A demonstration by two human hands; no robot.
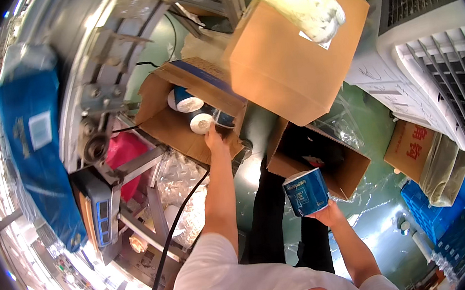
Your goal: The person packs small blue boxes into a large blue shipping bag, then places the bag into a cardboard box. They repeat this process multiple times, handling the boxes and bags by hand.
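Note:
My right hand [326, 214] is closed around the lower end of a blue-wrapped roll [305, 193], held tilted above the floor in front of my legs. My left arm reaches forward into an open cardboard box [165, 126]. There my left hand [216, 138] is closed at a blue roll with a white end [202, 123]; its fingertips are partly hidden. Another blue-and-white roll [187, 100] lies deeper in that box. Beside the held roll, a second open carton [349, 175] contains something black [315, 146].
A large closed carton [298, 64] with a pale wrapped roll [297, 2] over it stands ahead. At right are a white air cooler [397, 43] and blue crates [432, 214]. Left are a metal frame [133, 167], a blue bag [36, 137] and a black cable [168, 236].

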